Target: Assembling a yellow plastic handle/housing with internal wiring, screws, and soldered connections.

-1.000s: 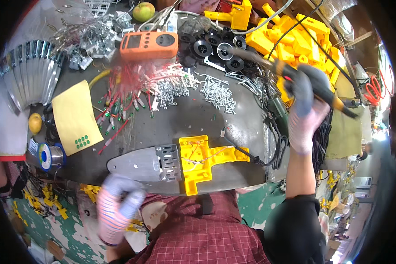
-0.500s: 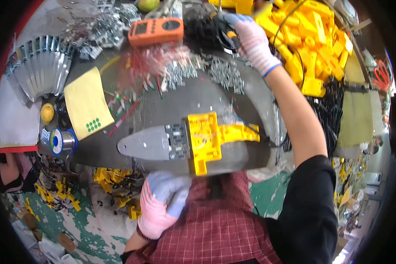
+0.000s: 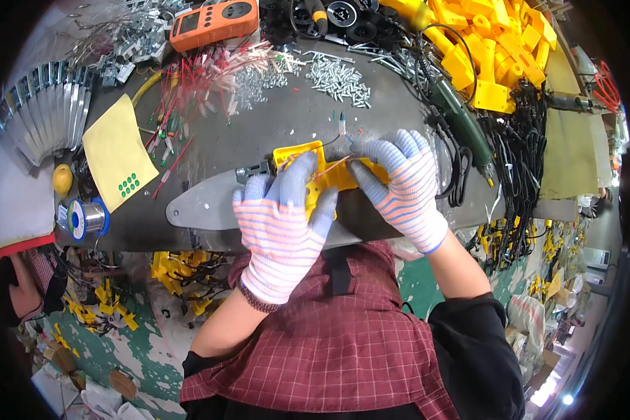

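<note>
A yellow plastic housing (image 3: 297, 150) with a flat grey blade-shaped plate (image 3: 203, 203) joined to its left side lies at the table's near edge, partly hidden by both hands. My left hand (image 3: 280, 220), in a striped knitted glove, grips the housing, fingers across its body and thumb at its near side. Over the housing's handle end, my right hand (image 3: 406, 185), gloved alike, pinches a thin reddish wire (image 3: 332, 168) that stretches toward the left fingertips. Beyond the hands, a short piece with thin leads (image 3: 342, 124) rests on the dark table.
An orange multimeter (image 3: 217, 24), loose screws (image 3: 339, 78) and red-wired parts (image 3: 210, 77) lie farther back. Yellow housings (image 3: 493, 52) are heaped at the far right, near a green pen-like tool (image 3: 462, 119) and black cables (image 3: 518, 161). A solder spool (image 3: 87, 218) stands left.
My right hand has come back from the far right pile to the housing. My left hand has risen from below the table edge onto it. A green tool now lies at the right.
</note>
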The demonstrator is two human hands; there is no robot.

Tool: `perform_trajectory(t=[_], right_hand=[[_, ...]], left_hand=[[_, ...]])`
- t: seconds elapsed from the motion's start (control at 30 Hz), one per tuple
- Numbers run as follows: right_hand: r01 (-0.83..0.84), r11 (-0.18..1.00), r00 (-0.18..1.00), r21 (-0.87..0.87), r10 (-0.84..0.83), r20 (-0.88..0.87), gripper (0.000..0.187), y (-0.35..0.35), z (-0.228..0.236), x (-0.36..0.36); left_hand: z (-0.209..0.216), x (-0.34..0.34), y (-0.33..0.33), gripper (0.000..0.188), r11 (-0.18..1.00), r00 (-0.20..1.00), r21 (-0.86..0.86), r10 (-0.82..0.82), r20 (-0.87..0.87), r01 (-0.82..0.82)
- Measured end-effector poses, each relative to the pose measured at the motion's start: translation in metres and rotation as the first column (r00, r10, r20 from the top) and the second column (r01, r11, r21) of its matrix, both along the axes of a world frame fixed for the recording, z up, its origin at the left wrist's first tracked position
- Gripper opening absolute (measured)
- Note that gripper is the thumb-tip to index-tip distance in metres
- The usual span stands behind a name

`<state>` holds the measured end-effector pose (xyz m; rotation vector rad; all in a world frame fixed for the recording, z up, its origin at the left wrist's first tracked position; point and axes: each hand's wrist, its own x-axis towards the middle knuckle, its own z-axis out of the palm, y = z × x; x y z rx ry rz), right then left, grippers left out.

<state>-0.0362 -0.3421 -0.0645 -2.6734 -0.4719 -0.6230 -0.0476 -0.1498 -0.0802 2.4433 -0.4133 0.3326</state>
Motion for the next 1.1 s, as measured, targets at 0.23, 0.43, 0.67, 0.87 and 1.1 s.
perform_trajectory(t=[0.23,0.43,0.67,0.87,1.1], right_hand=[[-0.102,0.993,0.994,0.066,0.100,0.036,0.023,-0.008,-0.010,0.007],[-0.132,0.986,0.989,-0.097,0.138,0.054,0.023,-0.013,-0.003,0.012],[-0.247,0.931,0.963,-0.269,0.267,0.043,0.019,0.006,0.017,0.017],[-0.266,0.960,0.963,-0.088,0.260,-0.074,0.018,0.012,0.009,0.017],[-0.076,0.979,0.869,0.190,0.159,-0.469,0.014,0.012,0.020,0.007]], left_hand=[[-0.011,0.010,-0.006,0.030,0.999,0.997,-0.032,0.026,0.070,-0.024],[-0.017,0.006,0.016,0.017,0.991,0.987,-0.131,0.020,0.158,0.001],[-0.012,0.012,0.016,0.013,0.989,0.989,-0.140,-0.020,0.145,0.040],[-0.020,0.012,0.020,0.016,0.970,0.997,-0.236,-0.039,0.067,0.054],[-0.019,0.014,0.021,0.018,0.979,0.995,-0.188,-0.066,0.080,0.080]])
